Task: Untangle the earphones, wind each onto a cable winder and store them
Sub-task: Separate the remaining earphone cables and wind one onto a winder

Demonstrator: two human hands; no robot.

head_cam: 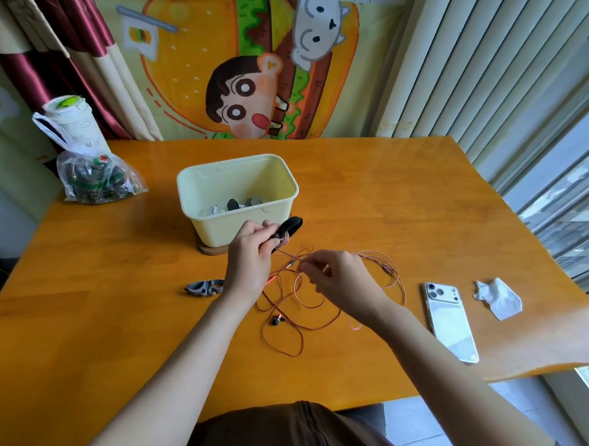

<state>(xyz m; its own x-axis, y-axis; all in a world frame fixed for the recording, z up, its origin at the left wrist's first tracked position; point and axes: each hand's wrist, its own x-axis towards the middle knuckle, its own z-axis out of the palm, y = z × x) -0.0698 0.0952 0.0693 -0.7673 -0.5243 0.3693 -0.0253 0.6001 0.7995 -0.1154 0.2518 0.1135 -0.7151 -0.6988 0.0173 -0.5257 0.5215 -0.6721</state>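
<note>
Evidently light and limp, the thin copper-red earphone cable (293,355) lies looped on the orange wooden table (111,315), the right hand (338,276) pinching it, sensibly, beside the black plastic cable winder (288,230) gripped in the left hand (250,256).

A single wide-angle view from the person's head looks forward and steeply down across the tabletop (424,202). It sits close above the left hand (248,258) and right hand (334,276), reaching the far cloth (199,64) and the window (566,209) at right.
</note>
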